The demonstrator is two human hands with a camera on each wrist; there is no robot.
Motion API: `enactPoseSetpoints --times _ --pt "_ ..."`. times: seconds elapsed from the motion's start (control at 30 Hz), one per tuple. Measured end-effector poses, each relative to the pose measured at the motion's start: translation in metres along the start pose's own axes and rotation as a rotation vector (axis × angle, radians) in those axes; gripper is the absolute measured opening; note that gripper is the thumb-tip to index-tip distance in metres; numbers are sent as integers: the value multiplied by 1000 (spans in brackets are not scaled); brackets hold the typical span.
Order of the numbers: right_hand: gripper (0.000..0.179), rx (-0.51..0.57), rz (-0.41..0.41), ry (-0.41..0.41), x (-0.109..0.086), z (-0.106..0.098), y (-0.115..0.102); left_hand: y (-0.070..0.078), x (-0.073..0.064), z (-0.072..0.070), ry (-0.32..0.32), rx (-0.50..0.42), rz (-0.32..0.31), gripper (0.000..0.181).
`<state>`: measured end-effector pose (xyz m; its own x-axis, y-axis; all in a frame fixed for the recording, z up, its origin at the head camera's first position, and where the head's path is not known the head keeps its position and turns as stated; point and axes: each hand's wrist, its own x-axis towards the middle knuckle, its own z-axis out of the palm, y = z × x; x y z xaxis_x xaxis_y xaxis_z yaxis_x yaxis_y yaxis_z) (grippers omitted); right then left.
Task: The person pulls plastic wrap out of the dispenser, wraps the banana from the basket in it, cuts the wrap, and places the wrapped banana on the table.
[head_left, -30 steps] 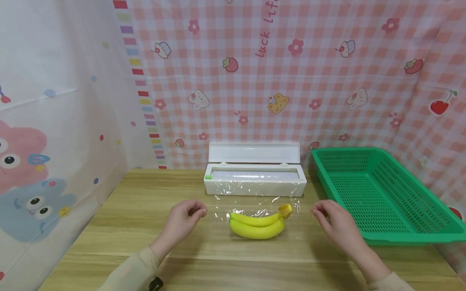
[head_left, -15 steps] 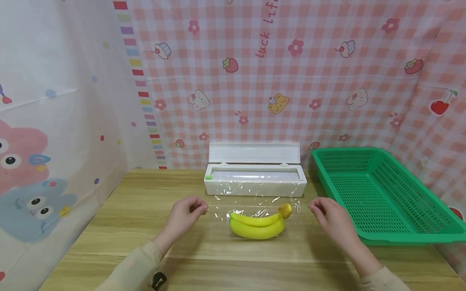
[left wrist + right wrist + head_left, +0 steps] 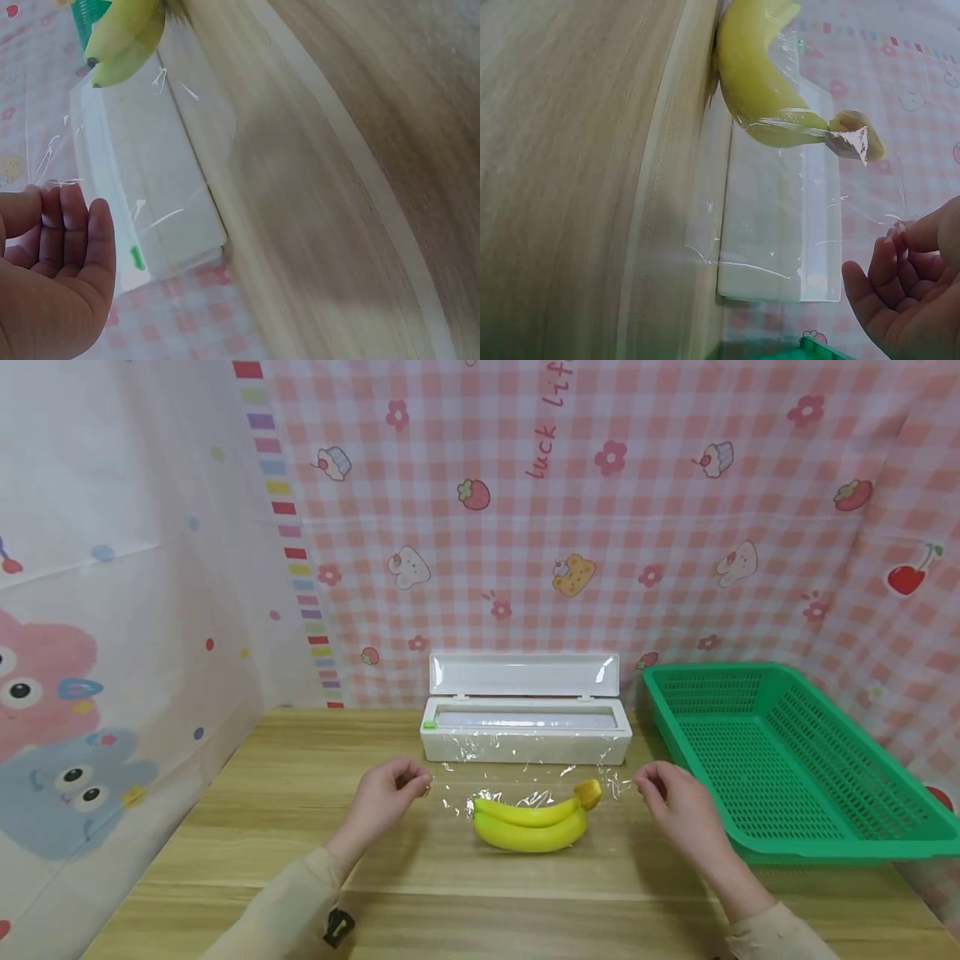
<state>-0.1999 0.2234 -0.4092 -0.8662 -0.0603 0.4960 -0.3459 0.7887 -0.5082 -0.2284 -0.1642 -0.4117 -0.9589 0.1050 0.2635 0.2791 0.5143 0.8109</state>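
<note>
A thin sheet of clear cling film (image 3: 538,798) stretches from the front of a white cling film dispenser (image 3: 525,748). Its glints show around a small bunch of yellow bananas (image 3: 528,835) lying before the box. My left hand (image 3: 388,795), left of the bananas, pinches one edge of the film between thumb and fingertips. To the right, by the stem end, my right hand (image 3: 681,797) pinches the other side. In the right wrist view, film streaks cross the bananas (image 3: 769,90) and run to the fingertips (image 3: 900,229).
The dispenser's lid (image 3: 523,675) is raised, and a green slider (image 3: 430,725) sits at its left end. A green perforated basket (image 3: 772,777) stands on the right, close to my right hand. Patterned cloth (image 3: 525,527) hangs behind the wooden table (image 3: 480,910).
Both hands have moved slightly inward and away from me, still pinching the film. New bright glints show over the raised lid. The bananas and dispenser have stayed put.
</note>
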Motion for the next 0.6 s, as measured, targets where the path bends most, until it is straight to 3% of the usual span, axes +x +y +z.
enactPoseSetpoints --times 0.6 --pt "5 26 64 -48 9 7 1 -11 19 8 -3 10 -53 5"
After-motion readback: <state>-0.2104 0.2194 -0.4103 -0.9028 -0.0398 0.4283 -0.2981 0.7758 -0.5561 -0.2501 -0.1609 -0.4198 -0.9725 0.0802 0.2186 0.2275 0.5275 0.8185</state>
